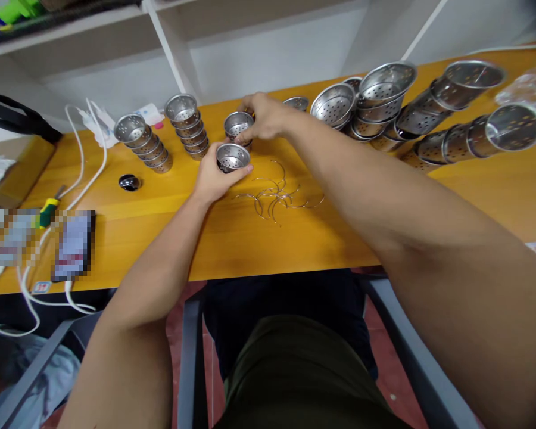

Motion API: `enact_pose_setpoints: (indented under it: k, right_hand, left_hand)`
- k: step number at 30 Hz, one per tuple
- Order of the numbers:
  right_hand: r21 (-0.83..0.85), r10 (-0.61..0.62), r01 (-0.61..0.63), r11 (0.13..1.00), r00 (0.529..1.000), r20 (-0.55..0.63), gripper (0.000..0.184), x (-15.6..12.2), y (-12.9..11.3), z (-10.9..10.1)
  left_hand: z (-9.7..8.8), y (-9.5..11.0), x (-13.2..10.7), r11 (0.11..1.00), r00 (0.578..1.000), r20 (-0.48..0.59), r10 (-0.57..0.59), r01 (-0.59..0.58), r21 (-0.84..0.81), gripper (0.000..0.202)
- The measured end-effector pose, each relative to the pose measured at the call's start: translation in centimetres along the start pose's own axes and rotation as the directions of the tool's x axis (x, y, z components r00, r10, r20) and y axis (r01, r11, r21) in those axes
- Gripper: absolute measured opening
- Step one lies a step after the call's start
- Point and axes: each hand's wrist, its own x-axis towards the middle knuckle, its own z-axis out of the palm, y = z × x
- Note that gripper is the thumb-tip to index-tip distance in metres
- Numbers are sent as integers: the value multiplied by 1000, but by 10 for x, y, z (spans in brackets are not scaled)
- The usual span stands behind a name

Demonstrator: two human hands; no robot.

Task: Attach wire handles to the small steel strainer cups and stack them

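Observation:
My left hand (214, 179) is wrapped round a perforated metal strainer cup (233, 157), its open mouth facing up. Just behind it stands a second strainer cup (238, 123), and my right hand (265, 116) has its fingers closed on that one's right rim. Below the hands, several thin curved wire handles (277, 193) lie in a loose heap on the wooden table (295, 244). To the left rise two stacks of the same cups, one nearer (185, 125) and one farther out (143, 143).
More strainer stacks (384, 101) stand at the back right, some leaning (473, 137). A small dark shiny round object (129, 182) sits at left. Farther left are a phone (74, 244), white cables (87, 185) and a green-yellow screwdriver (49, 211). White shelving (268, 47) backs the table.

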Motion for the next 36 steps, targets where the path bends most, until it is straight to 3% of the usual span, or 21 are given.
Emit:
enact_pose_setpoints:
  k: [2,4,7,8,11,13,18,22,26,29,32,36]
  right_hand:
    - [52,18,-16,999,999,-49,76,-16,-13,5]
    - [96,15,4,995,980,-196,72,-39,-28,8]
    - [118,-42,102,988,903,-427,39,-80,-45,7]
    - [139,-42,111,984,904,-426,34,-93,-49,7]
    - [230,-16,76,970,968,-251,53,-130,-55,12]
    - [272,13,34,962,986,-169,58,-147,-58,20]
    - [275,20,28,961,985,-171,38,-161,-56,39]
    - [310,34,29,950,980,-196,37,-162,-47,41]
    - [55,-201,235,970,914,-352,44,-172,-55,30]
    - [-21,-373,378,925,899,-229,24,-180,-67,23]
    - [33,-471,476,879,876,-108,16,-182,-73,21]
    - [79,-527,535,841,844,-102,11,-181,-73,22]
  left_hand:
    - [0,-2,1,1000,1000,-18,10,-10,-3,114]
    - [-1,-3,2,999,999,-34,39,-39,3,110]
    - [-2,0,4,995,995,-24,99,-99,20,108]
    - [-2,3,4,993,993,-16,119,-118,27,109]
    - [3,18,2,984,986,-7,168,-167,57,113]
    - [9,32,-1,976,979,-3,206,-205,75,113]
    - [15,59,-10,938,951,22,308,-307,163,100]
    - [14,55,-9,944,968,83,237,-250,216,93]
    - [13,42,-8,958,976,120,182,-203,201,88]
    - [10,37,-9,972,984,106,143,-160,171,90]
    - [4,36,-9,971,985,93,144,-158,179,83]
    - [-1,39,-7,958,978,93,184,-200,207,80]
